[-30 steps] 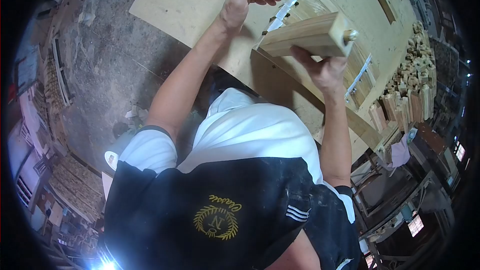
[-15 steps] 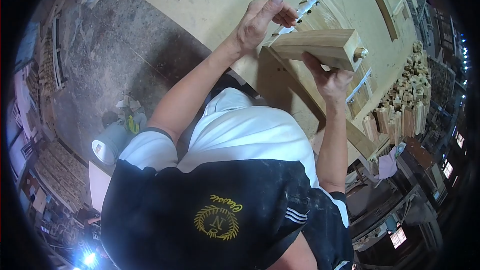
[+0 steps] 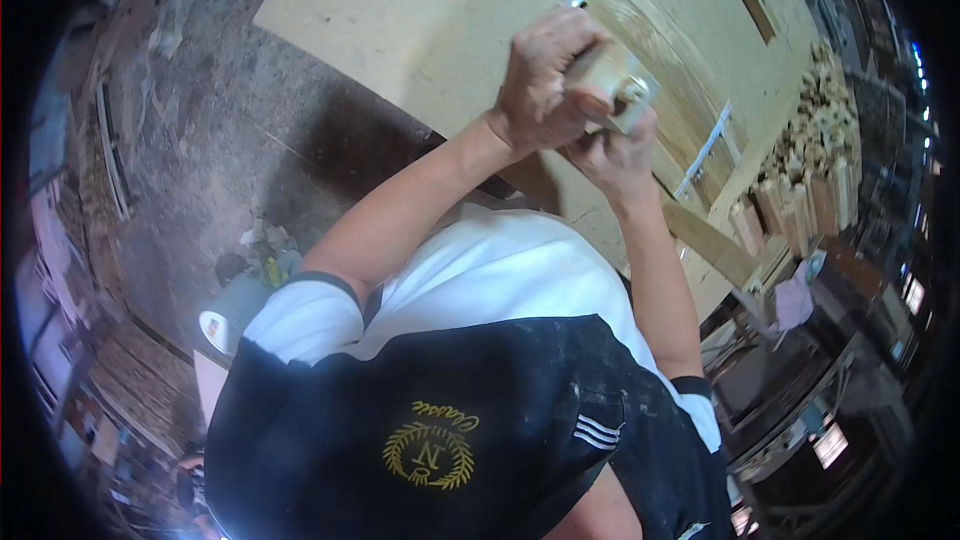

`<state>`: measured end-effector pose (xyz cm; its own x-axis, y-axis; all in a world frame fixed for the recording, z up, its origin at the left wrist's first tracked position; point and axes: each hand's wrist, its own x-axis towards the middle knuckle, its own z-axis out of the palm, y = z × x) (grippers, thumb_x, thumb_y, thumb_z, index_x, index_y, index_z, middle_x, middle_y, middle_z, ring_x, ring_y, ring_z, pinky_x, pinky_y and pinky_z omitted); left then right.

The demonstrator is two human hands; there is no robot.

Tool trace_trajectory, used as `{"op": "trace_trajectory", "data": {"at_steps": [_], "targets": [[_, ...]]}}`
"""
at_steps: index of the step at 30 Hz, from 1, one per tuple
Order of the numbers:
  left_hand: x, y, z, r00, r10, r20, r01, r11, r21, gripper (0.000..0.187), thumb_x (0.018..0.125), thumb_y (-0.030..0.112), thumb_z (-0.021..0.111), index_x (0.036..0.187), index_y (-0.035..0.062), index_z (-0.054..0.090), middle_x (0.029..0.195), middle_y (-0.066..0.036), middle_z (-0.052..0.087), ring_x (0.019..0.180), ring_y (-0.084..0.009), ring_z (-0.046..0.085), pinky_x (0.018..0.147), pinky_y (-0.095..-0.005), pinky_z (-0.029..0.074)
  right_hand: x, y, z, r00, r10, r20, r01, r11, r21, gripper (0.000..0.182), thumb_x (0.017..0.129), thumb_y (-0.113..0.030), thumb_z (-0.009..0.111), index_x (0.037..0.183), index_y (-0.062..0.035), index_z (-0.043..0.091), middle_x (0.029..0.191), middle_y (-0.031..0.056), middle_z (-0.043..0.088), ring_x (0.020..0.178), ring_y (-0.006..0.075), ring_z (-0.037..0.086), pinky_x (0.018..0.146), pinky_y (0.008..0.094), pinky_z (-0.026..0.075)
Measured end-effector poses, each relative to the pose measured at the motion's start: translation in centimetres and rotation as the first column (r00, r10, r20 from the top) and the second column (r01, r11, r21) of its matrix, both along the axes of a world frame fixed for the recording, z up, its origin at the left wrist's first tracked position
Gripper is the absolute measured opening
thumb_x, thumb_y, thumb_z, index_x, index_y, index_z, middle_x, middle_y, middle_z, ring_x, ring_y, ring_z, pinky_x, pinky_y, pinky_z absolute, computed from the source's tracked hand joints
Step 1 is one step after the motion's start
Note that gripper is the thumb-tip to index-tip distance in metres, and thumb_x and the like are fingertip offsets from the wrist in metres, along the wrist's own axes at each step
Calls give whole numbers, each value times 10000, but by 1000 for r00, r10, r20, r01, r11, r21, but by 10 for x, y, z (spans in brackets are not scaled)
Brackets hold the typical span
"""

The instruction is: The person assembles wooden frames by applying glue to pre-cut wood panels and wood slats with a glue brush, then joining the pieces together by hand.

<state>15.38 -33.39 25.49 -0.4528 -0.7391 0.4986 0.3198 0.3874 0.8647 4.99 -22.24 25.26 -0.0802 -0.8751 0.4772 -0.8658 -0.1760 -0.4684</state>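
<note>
Though knobbed, blocky wood (image 3: 606, 67)

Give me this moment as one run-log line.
left hand: holding wooden block | right hand: holding same block, fingers partly hidden | nearby: wooden panel, piled wood pieces

Clasps a wooden block (image 3: 602, 78) with left hand (image 3: 540, 75) and right hand (image 3: 615, 155), knobbed end showing right of the grip. Has a wooden panel (image 3: 690, 70) beyond it on pale board (image 3: 350, 15), stacked wood (image 3: 815, 155) farther right.
</note>
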Motion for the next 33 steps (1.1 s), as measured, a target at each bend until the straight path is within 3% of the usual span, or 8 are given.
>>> {"op": "trace_trajectory", "data": {"at_steps": [12,16,20,22,25,26,29,33], "targets": [[-44,0,-11,994,-17,112,2,990,138,1267,560,1063,197,1021,-44,606,954,-84,609,887,-183,596,788,-328,496,-52,25,3,891,-102,442,21,983,183,733,715,-151,783,1360,-25,457,1151,262,617,1099,438,588,966,468,495],[-39,-29,-25,975,-5,222,-61,956,288,1041,893,845,162,1220,-30,621,1151,-141,645,1119,-242,588,1025,-404,430,-78,156,24,829,-363,426,78,828,555,559,819,-312,783,1264,-19,613,1207,179,661,1144,307,632,984,412,498],[-32,-54,-47,844,-303,442,-41,786,617,717,1009,633,396,1295,-3,562,1196,-106,607,1126,-198,561,1001,-352,427,-114,315,-39,224,-750,623,344,658,670,248,975,-271,645,1040,-42,715,904,78,708,835,162,681,768,312,563],[-35,-48,-74,784,-360,506,-46,780,625,688,1005,641,411,1307,41,558,1189,-80,596,1112,-170,553,989,-344,433,-136,340,-30,-28,-420,907,673,663,328,250,952,-289,631,1006,-49,673,1026,86,693,954,211,662,881,394,537],[-41,-29,-71,738,-398,545,-44,778,627,774,961,677,472,1394,37,511,1338,-149,560,1250,-236,516,1079,-396,382,-186,345,-36,293,-932,211,773,361,521,379,961,-370,602,1140,-37,628,1139,82,661,1050,233,632,919,385,509],[-43,-20,-64,736,-390,554,-51,783,620,832,940,692,499,1435,23,488,1414,-190,545,1322,-275,499,1128,-424,356,-185,337,-44,453,-851,266,764,525,375,378,970,-339,588,1182,-27,617,1145,88,659,1079,240,619,931,383,497],[-48,-17,-39,736,-429,524,-106,691,715,878,870,759,547,1357,29,541,1327,-179,580,1267,-272,515,1137,-443,326,-191,319,-83,-217,-96,971,645,733,216,433,983,-363,623,1242,-17,618,1155,75,628,1112,170,543,955,331,448],[-53,-12,-7,751,-419,511,-115,678,726,801,857,800,513,1172,68,593,1157,-121,593,1156,-232,520,1098,-444,335,-184,282,-24,193,-694,694,737,570,364,403,1020,-422,578,1047,-35,685,898,4,629,822,96,578,732,269,490]]}}
